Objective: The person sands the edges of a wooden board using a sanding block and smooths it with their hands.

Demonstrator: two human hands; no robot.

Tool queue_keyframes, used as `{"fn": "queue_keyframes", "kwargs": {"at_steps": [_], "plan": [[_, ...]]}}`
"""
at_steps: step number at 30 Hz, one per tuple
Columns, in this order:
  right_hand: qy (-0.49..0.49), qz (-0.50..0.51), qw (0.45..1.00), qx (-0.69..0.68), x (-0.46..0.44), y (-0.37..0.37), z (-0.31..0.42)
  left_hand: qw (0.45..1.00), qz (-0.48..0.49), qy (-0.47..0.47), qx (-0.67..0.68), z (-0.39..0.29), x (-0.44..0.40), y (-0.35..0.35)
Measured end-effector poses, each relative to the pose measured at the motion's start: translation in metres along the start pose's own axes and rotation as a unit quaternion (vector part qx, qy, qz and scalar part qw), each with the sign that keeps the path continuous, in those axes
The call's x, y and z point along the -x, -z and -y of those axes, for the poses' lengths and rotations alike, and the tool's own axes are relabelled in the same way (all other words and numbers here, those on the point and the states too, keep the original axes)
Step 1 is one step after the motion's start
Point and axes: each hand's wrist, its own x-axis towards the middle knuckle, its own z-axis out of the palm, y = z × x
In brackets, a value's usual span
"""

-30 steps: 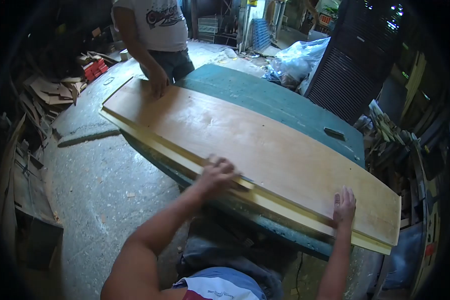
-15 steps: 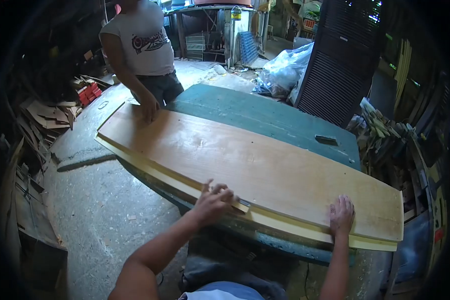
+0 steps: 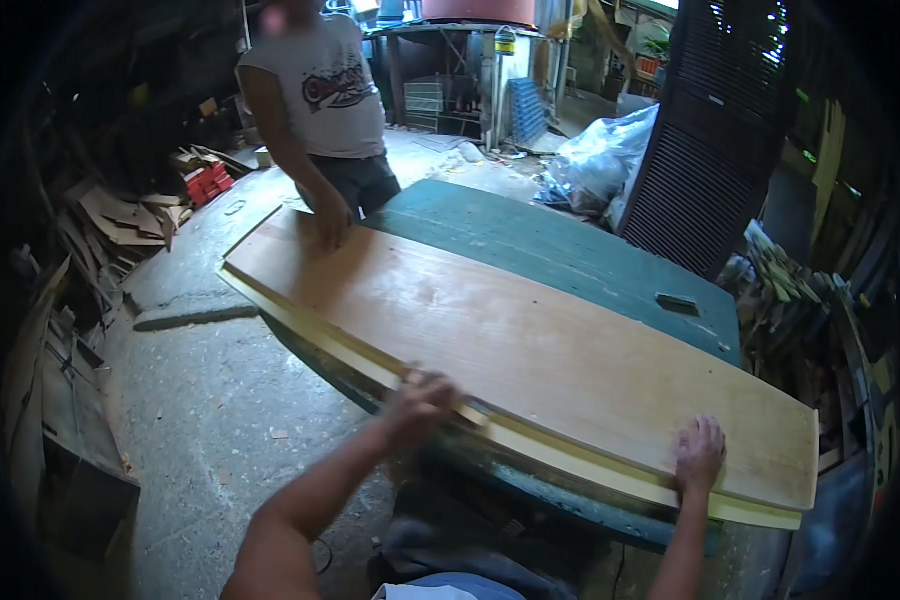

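A wide, flat wooden panel (image 3: 530,350) lies across the green table (image 3: 570,260). Along its near side shows a pale yellowish strip (image 3: 610,468), slightly below the panel's face. My left hand (image 3: 420,405) is at that near edge, slightly blurred, its fingers curled round a short pale wooden piece (image 3: 474,416) whose end sticks out to the right. Fingers spread, my right hand (image 3: 700,455) rests on the panel's near right part, holding nothing. At the far left end, another person's hand (image 3: 334,228) touches the panel's top.
Across the table stands a person in a printed sleeveless shirt (image 3: 340,90). A small dark rectangular piece (image 3: 677,303) lies on the table's right. Beyond it lean a dark louvred door (image 3: 695,170) and a plastic bag (image 3: 600,160). Scrap wood (image 3: 120,215) is heaped at the left.
The view has shifted, so the scene sits further right and lower. My left hand has moved left along the panel's near edge with the wooden piece. My right hand stays on the panel.
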Motion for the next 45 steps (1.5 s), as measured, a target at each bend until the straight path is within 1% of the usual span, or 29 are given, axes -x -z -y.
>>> {"fn": "queue_keyframes", "kwargs": {"at_steps": [1, 4, 5, 7, 9, 10, 12, 13, 15, 17, 19, 21, 24, 25, 26, 27, 28, 29, 30, 31, 32, 33, 35, 37, 39, 41, 43, 45], "plan": [[0.001, -0.006, 1.000, 0.002, -0.001, 0.000, 0.000, 0.999, -0.021, -0.033, 0.011, -0.022, -0.016, 0.000], [0.011, -0.013, 1.000, 0.006, 0.001, -0.014, -0.010, 0.998, -0.047, -0.010, 0.036, -0.041, -0.037, 0.006], [0.008, -0.010, 1.000, 0.001, 0.000, -0.011, -0.016, 0.998, -0.053, -0.010, 0.038, -0.033, -0.032, 0.005], [0.009, -0.013, 1.000, 0.013, -0.005, -0.011, -0.022, 0.999, -0.048, 0.021, -0.011, 0.014, 0.001, 0.009], [0.002, -0.004, 1.000, 0.008, 0.001, -0.017, -0.013, 0.990, -0.089, 0.082, -0.077, 0.062, 0.036, 0.018], [-0.007, -0.008, 1.000, 0.010, 0.000, -0.010, -0.005, 0.991, -0.082, 0.071, -0.083, 0.082, 0.046, 0.025], [-0.010, -0.027, 0.999, 0.014, 0.000, -0.008, 0.001, 0.984, -0.063, 0.099, -0.131, 0.102, 0.050, 0.040], [-0.014, -0.029, 0.999, 0.013, -0.001, -0.006, 0.004, 0.985, -0.063, 0.095, -0.130, 0.101, 0.049, 0.035], [-0.014, -0.022, 1.000, 0.007, 0.001, 0.000, 0.008, 0.999, -0.029, 0.006, -0.041, 0.063, 0.031, 0.027], [-0.016, -0.015, 1.000, 0.009, 0.001, 0.001, 0.005, 0.998, -0.035, -0.008, 0.051, -0.005, -0.008, 0.019], [-0.010, -0.012, 1.000, 0.007, -0.001, -0.001, 0.004, 0.994, -0.023, -0.033, 0.104, -0.053, -0.032, -0.018], [-0.009, -0.003, 1.000, 0.002, -0.001, -0.004, -0.002, 0.996, -0.002, -0.022, 0.089, -0.099, -0.057, -0.025], [0.000, -0.010, 1.000, 0.002, -0.001, -0.007, -0.008, 0.998, -0.001, 0.002, 0.056, -0.090, -0.053, -0.017], [0.002, -0.010, 1.000, 0.006, 0.000, -0.006, -0.009, 0.996, -0.041, -0.003, 0.079, -0.067, -0.044, -0.013], [-0.002, -0.006, 1.000, 0.007, 0.001, -0.006, -0.007, 0.993, -0.042, 0.016, 0.112, -0.045, -0.034, -0.003], [-0.008, -0.005, 1.000, 0.006, 0.000, -0.006, -0.004, 0.995, -0.071, 0.010, 0.073, -0.017, -0.020, 0.004], [-0.010, -0.019, 1.000, 0.002, -0.008, -0.007, 0.004, 0.995, -0.101, 0.009, -0.016, 0.019, -0.006, 0.008], [-0.021, -0.014, 1.000, 0.005, -0.010, -0.004, 0.011, 0.994, -0.056, 0.014, -0.090, 0.056, 0.018, 0.007], [-0.030, 0.007, 0.999, 0.016, -0.001, 0.000, 0.005, 0.993, -0.065, 0.022, -0.101, 0.073, 0.027, 0.019], [-0.027, 0.021, 0.999, 0.025, 0.002, 0.001, -0.001, 0.991, -0.073, 0.059, -0.096, 0.083, 0.031, 0.033], [-0.022, 0.006, 0.999, 0.027, 0.001, -0.002, -0.003, 0.991, -0.067, 0.072, -0.093, 0.089, 0.032, 0.041], [-0.019, -0.012, 0.999, 0.025, -0.001, -0.006, -0.001, 0.991, -0.058, 0.076, -0.090, 0.082, 0.029, 0.043], [-0.015, -0.004, 1.000, 0.025, -0.001, -0.002, 0.001, 0.995, -0.061, 0.053, -0.058, 0.056, 0.016, 0.037], [-0.006, -0.004, 1.000, 0.026, -0.001, -0.002, 0.001, 0.998, -0.060, 0.005, 0.037, 0.008, -0.007, 0.019], [0.015, -0.029, 0.999, 0.040, 0.000, -0.004, -0.004, 0.992, -0.051, -0.010, 0.115, -0.047, -0.033, -0.009], [0.027, -0.029, 0.998, 0.042, 0.001, -0.009, -0.008, 0.997, -0.025, 0.006, 0.069, -0.084, -0.056, -0.008], [0.039, -0.032, 0.998, 0.047, -0.004, -0.010, -0.018, 0.998, -0.035, 0.019, 0.056, -0.068, -0.048, -0.002], [0.057, -0.033, 0.997, 0.048, -0.001, -0.015, -0.023, 0.998, -0.034, 0.030, 0.039, -0.016, -0.017, -0.003]]}}
